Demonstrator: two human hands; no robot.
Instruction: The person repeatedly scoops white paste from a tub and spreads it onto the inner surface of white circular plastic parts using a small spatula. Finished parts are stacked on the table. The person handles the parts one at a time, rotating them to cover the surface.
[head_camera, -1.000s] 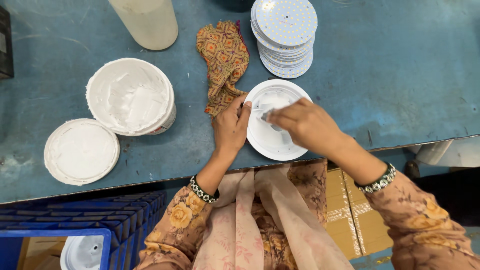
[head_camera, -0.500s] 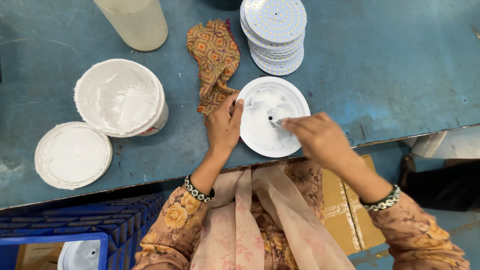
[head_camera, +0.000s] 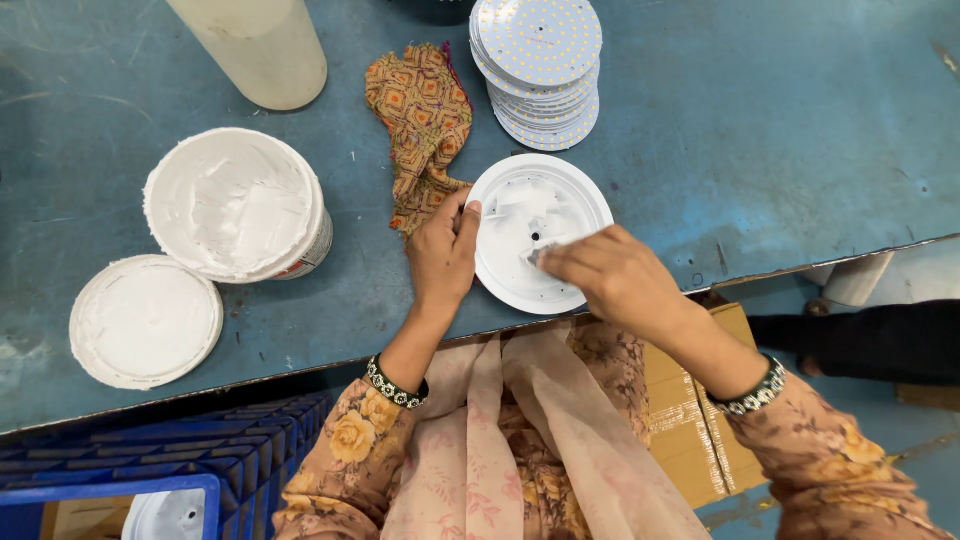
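A white round plate (head_camera: 545, 215) lies near the blue table's (head_camera: 780, 120) front edge. The left hand (head_camera: 443, 255) rests on its 9 o'clock rim, fingers loosely curled; the right hand (head_camera: 610, 280), at 5 o'clock, pinches something small over its centre. A patterned cloth (head_camera: 420, 120) touches at 10, a disc stack (head_camera: 540, 65) stands at 12; open tabletop lies toward 3.

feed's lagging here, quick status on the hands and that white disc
Left hand steadies the white disc's rim. Right hand fingertips press near its centre; can't tell if pinching anything. Patterned cloth lies beside the disc; nothing blocking.
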